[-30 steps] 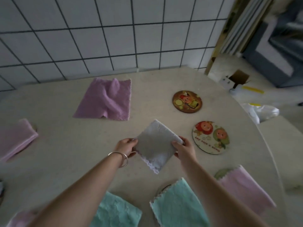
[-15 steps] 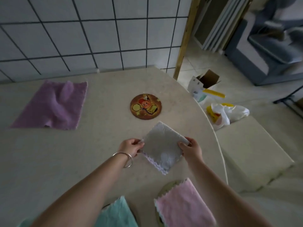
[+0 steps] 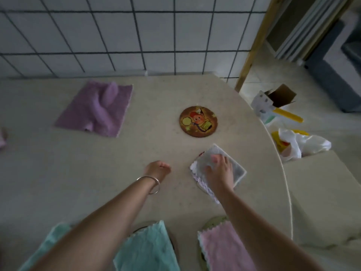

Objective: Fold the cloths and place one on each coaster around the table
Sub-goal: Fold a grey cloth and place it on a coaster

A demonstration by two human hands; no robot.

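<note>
Hands: right (image 3: 219,170) presses flat the folded grey-white, scallop-edged cloth (image 3: 235,169); left (image 3: 157,170) loosely curled, empty.

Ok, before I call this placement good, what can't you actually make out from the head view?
- Coaster under the grey cloth: nearly all covered by cloth and right hand; only a red sliver shows.
- Left hand: fingers curl away from the camera, so its grip is unclear.
- Teal cloth and pink cloth: cut by the bottom edge and the forearms.
- Far-left pink cloth: cropped, blurred.
</note>
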